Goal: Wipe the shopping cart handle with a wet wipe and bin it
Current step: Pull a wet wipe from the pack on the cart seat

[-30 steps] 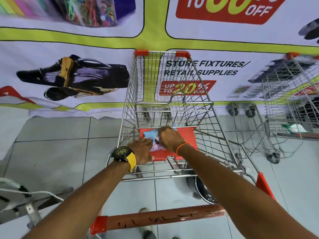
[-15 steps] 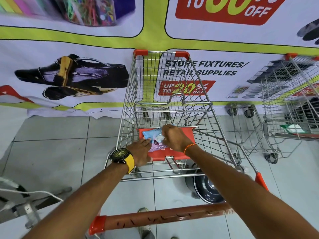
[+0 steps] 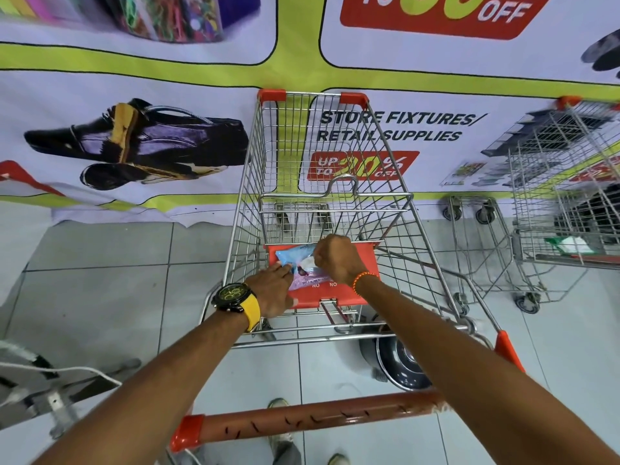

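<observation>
A wire shopping cart stands before me, its orange-red handle across the bottom of the view. A blue and pink wet wipe pack lies on the red child-seat flap. My left hand, with a yellow-strapped watch on the wrist, presses on the pack's left end. My right hand is pinched over the pack's middle, and a bit of white wipe shows at its fingertips.
A second wire cart stands to the right, with a green and white item inside. A dark round pan lies on the tiled floor under my cart. A printed banner covers the wall ahead. A metal frame with white cable sits at lower left.
My right hand has shifted slightly right and up over the pack, and white wipe material now shows at its fingertips. My left hand stays pressed on the pack.
</observation>
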A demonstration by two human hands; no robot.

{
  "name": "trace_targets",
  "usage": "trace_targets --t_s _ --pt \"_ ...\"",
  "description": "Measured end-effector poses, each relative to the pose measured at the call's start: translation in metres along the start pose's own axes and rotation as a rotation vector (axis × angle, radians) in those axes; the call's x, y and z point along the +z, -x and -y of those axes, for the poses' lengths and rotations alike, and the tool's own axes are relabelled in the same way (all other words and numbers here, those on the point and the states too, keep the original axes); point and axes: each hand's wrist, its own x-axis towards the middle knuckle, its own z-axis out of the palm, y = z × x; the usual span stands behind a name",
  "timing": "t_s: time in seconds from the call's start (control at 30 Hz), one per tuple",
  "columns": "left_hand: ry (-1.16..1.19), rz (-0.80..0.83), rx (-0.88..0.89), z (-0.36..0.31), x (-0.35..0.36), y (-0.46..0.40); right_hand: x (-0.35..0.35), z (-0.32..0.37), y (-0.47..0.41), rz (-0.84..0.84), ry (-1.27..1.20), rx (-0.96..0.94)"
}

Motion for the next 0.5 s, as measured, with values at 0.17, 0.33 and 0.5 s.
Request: trace_targets --t_s 0.17,0.33,0.5 --pt "0.002 0.002 -0.003 -0.002 0.0 -0.001 -0.004 -0.008 0.004 -0.053 -0.229 0.096" --pt "-0.008 -0.006 0.0 -0.005 -0.001 0.0 -0.009 -0.011 0.015 -0.121 -0.656 0.251" --pt "-0.002 -0.009 -0.005 -0.007 0.0 0.002 -0.021 -0.008 0.023 -0.093 -0.944 0.298"
